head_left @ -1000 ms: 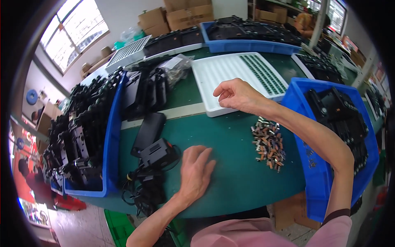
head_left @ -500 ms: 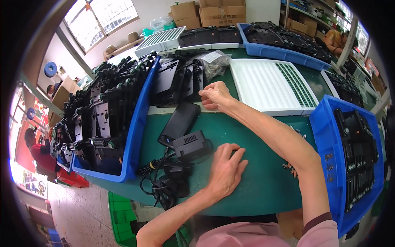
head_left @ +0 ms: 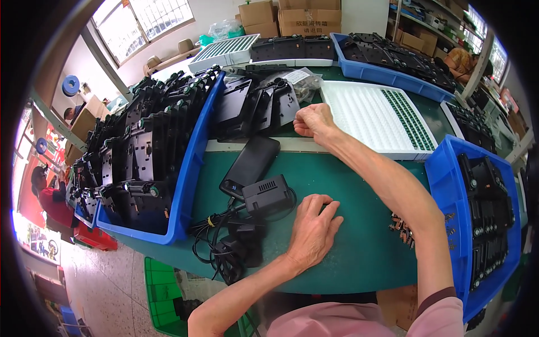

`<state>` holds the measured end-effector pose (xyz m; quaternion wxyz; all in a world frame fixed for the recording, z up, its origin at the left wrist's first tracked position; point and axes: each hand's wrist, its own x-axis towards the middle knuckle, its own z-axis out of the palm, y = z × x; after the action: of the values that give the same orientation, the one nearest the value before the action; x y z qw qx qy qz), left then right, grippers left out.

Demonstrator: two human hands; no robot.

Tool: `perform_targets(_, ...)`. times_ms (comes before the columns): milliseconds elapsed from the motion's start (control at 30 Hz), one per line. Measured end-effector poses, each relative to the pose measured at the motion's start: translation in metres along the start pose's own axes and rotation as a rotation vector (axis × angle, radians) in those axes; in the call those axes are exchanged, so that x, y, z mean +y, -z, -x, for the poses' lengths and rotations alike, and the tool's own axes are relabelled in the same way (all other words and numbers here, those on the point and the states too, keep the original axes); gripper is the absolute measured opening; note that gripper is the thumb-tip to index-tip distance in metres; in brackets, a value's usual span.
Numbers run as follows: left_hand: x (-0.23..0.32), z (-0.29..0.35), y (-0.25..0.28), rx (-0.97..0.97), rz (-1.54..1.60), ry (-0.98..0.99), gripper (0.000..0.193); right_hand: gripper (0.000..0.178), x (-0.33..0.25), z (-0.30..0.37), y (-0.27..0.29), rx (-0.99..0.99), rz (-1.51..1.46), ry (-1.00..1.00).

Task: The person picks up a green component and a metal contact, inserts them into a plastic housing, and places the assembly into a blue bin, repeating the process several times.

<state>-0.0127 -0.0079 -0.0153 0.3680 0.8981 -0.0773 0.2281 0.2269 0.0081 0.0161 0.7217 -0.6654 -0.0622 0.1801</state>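
Observation:
My right hand (head_left: 315, 121) reaches to the back middle of the green table. Its fingers are closed at the edge of a black plastic panel (head_left: 287, 105), which leans among several similar black parts (head_left: 233, 106); the fingertips are partly hidden. My left hand (head_left: 314, 230) lies on the green mat (head_left: 359, 224), palm down, with fingers loosely bent and apart, holding nothing. Beside it are a black box-shaped adapter (head_left: 266, 195) with cables (head_left: 216, 238) and a black power bank (head_left: 251, 163).
A blue bin (head_left: 188, 180) packed with black assemblies stands left, another blue bin (head_left: 449, 236) right. A white tray (head_left: 353, 112) with rows of small green parts lies behind my right forearm. Small copper-coloured pieces (head_left: 402, 230) lie near that arm. A green crate (head_left: 160, 295) stands below.
My right hand has shifted slightly right and up in the picture, and the black panel at its fingers has tilted and shows more of its face. My left hand stays on the mat.

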Motion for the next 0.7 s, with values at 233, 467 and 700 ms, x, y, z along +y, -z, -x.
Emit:
perform_targets(233,-0.002,-0.001,0.001,0.016,0.013,0.006,0.030,0.007,-0.034,0.030,0.057,-0.075,0.080,0.034)
perform_targets(467,-0.001,-0.002,0.000,-0.011,-0.038,0.017,0.030,0.014,-0.054,0.056,0.109,-0.028,0.099,-0.029)
perform_targets(700,0.006,-0.001,0.008,0.083,0.064,0.200,0.045,0.009,-0.082,0.107,0.149,-0.147,0.153,-0.082)
